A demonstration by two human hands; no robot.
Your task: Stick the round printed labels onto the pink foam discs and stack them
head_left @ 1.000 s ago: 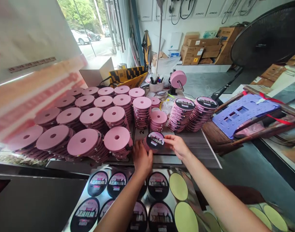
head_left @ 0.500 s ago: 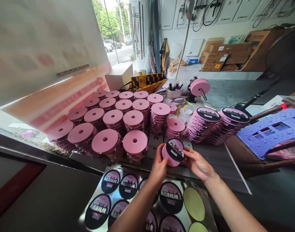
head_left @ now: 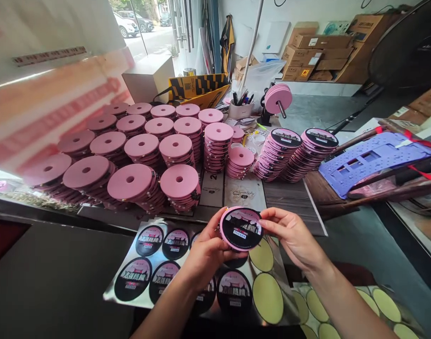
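Note:
Both hands hold one pink foam disc [head_left: 241, 228] with a round black label stuck on its face, raised above the sticker sheet. My left hand [head_left: 204, 252] grips its left and lower edge with fingers curled. My right hand [head_left: 291, 235] pinches its right edge. Below lies a shiny sticker sheet [head_left: 201, 273] with several black round labels and some bare yellow-green circles. Many stacks of plain pink discs [head_left: 141, 160] fill the table's left. Two leaning stacks of labelled discs [head_left: 293, 153] stand at the right.
A pen cup [head_left: 239, 109] and a spindle with pink discs [head_left: 277, 99] stand at the back. A purple plastic panel [head_left: 374, 157] lies on wooden bars at the right. Cardboard boxes [head_left: 314, 56] and a large fan [head_left: 409, 52] are behind. A second peeled sheet [head_left: 360, 310] lies at the lower right.
Both hands have lifted the labelled disc off the table and drawn it nearer, over the sticker sheet. Its labelled face now tilts toward the camera.

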